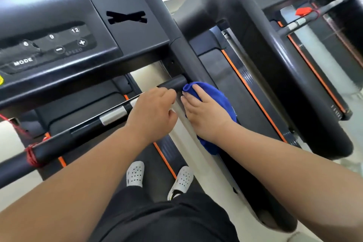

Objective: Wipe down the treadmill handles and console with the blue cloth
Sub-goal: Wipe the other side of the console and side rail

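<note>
Pressing the blue cloth (220, 104) against the right side handle (182, 53), a person stands on a treadmill belt, the right hand (204, 112) lying flat on the bunched cloth with fingers spread toward the console (59, 41). The left hand (155, 110) is curled around the front crossbar (82, 131) where its end meets the side handle, just beside the cloth. The side handle's long axis runs from the console corner down toward the person, so the wipe would likely travel along that line. With the right hand already on it, that hand is the nearer one; the console lies up and to the left of both hands.
</note>
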